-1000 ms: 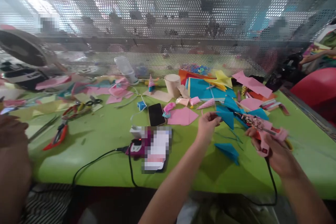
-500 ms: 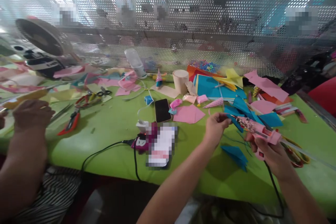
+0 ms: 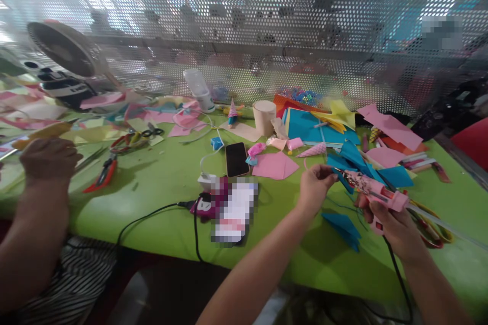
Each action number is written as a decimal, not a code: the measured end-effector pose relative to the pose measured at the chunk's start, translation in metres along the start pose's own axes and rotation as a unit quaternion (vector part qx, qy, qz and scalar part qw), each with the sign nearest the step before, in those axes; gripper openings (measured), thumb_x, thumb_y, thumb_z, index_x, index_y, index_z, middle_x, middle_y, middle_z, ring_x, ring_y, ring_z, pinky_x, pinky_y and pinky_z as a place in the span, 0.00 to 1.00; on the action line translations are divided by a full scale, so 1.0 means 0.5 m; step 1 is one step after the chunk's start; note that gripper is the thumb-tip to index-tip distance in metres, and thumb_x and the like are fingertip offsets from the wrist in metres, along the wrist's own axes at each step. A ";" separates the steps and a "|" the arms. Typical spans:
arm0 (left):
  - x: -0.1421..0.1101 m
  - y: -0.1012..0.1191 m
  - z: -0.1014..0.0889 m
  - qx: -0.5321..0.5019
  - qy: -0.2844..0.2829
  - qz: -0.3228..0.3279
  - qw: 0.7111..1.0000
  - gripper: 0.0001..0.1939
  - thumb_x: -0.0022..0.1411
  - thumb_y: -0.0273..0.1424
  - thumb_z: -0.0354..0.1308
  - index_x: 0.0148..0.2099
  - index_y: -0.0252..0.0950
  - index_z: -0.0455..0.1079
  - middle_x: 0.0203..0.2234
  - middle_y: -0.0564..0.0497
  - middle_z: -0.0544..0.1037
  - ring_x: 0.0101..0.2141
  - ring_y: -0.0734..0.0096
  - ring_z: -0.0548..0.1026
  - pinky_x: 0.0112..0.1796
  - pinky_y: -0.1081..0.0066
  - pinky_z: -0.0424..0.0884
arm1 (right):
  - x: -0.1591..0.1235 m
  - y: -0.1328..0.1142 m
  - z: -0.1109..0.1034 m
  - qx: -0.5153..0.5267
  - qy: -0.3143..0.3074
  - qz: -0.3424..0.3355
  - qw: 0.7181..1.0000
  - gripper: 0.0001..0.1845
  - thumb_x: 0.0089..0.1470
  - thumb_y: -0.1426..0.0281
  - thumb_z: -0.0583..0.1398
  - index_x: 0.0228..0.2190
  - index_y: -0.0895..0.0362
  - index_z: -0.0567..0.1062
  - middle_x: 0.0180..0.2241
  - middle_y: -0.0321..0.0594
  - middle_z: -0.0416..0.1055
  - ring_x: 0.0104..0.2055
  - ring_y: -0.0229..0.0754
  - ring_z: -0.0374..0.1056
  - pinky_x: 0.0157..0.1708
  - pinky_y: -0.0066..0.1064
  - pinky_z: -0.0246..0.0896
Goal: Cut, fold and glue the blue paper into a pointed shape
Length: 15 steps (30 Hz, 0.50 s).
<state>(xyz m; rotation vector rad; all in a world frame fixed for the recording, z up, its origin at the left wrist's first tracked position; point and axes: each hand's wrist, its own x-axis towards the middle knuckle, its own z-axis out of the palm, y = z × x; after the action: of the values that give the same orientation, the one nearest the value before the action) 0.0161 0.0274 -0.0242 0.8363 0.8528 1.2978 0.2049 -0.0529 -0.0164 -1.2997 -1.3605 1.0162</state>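
Note:
My right hand [image 3: 394, 221] grips a pink glue gun [image 3: 375, 190], its nozzle pointing left and a black cord hanging below. A long translucent glue stick [image 3: 438, 223] extends from its back. Close by the nozzle tip, my left hand [image 3: 316, 185] is closed in a pinch; what lies between the fingertips is too small to make out. Beyond both hands, cut pieces of blue paper [image 3: 353, 155] are heaped up. A folded blue paper piece [image 3: 343, 228] rests on the green table [image 3: 152, 223] beneath them. Scissors with yellow handles [image 3: 444, 236] sit partly behind my right hand.
Left of centre lie a phone [image 3: 236, 159], a second phone [image 3: 234, 213] with a lit screen, and a purple power strip [image 3: 213, 203] with cords. A tape roll [image 3: 264, 118] stands behind. Pliers [image 3: 104, 172] lie near another person's hand [image 3: 48, 160]. A fan [image 3: 63, 48] stands at far left.
The view has shifted slightly. Both hands keep nearly the same pose, with the glue gun nozzle still beside my left fingertips. The other person's hand has moved a little.

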 end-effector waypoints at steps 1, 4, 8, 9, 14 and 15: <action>0.000 -0.001 0.000 0.003 -0.001 0.002 1.000 0.08 0.53 0.23 0.71 0.36 0.35 0.78 0.30 0.49 0.82 0.32 0.70 0.79 0.42 0.67 0.75 | -0.001 -0.002 0.002 -0.001 0.002 0.001 1.000 0.20 0.59 0.47 0.66 0.34 0.50 0.81 0.24 0.39 0.70 0.24 0.42 0.62 0.20 0.34 0.55; 0.001 -0.004 -0.001 0.011 -0.002 0.003 1.000 0.07 0.54 0.23 0.70 0.37 0.35 0.78 0.30 0.49 0.82 0.32 0.70 0.78 0.41 0.67 0.75 | -0.004 -0.012 0.009 -0.005 0.005 0.003 1.000 0.20 0.60 0.47 0.65 0.34 0.50 0.79 0.24 0.38 0.69 0.24 0.42 0.61 0.21 0.36 0.53; 0.002 -0.005 -0.001 0.012 -0.005 0.005 1.000 0.07 0.54 0.23 0.70 0.37 0.35 0.78 0.31 0.49 0.82 0.32 0.70 0.79 0.42 0.67 0.75 | -0.007 -0.020 0.012 -0.011 -0.003 0.008 1.000 0.20 0.60 0.46 0.64 0.34 0.49 0.79 0.23 0.38 0.67 0.25 0.45 0.61 0.23 0.37 0.53; 0.002 -0.005 0.000 0.011 -0.006 0.006 1.000 0.07 0.54 0.23 0.70 0.37 0.35 0.78 0.31 0.49 0.83 0.33 0.70 0.79 0.42 0.67 0.75 | -0.007 -0.020 0.012 -0.009 -0.006 0.008 1.000 0.19 0.61 0.46 0.64 0.34 0.49 0.79 0.23 0.38 0.67 0.25 0.45 0.61 0.23 0.38 0.53; 0.001 -0.002 0.001 0.010 -0.003 0.003 1.000 0.07 0.55 0.22 0.69 0.36 0.34 0.78 0.31 0.48 0.83 0.33 0.70 0.79 0.42 0.68 0.75 | -0.005 -0.013 0.011 -0.002 -0.008 0.003 1.000 0.18 0.62 0.48 0.63 0.34 0.50 0.79 0.24 0.38 0.68 0.26 0.43 0.61 0.24 0.37 0.52; 0.000 -0.001 0.002 0.010 -0.003 0.002 1.000 0.06 0.55 0.22 0.69 0.36 0.34 0.78 0.31 0.48 0.83 0.33 0.70 0.79 0.42 0.68 0.75 | -0.004 -0.010 0.010 -0.001 -0.007 0.001 1.000 0.18 0.62 0.48 0.64 0.34 0.50 0.79 0.25 0.38 0.68 0.27 0.43 0.61 0.24 0.37 0.52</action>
<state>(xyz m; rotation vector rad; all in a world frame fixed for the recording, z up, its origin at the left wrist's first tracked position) 0.0172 0.0274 -0.0244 0.8584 0.8610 1.2913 0.1991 -0.0553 -0.0128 -1.2979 -1.3713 1.0283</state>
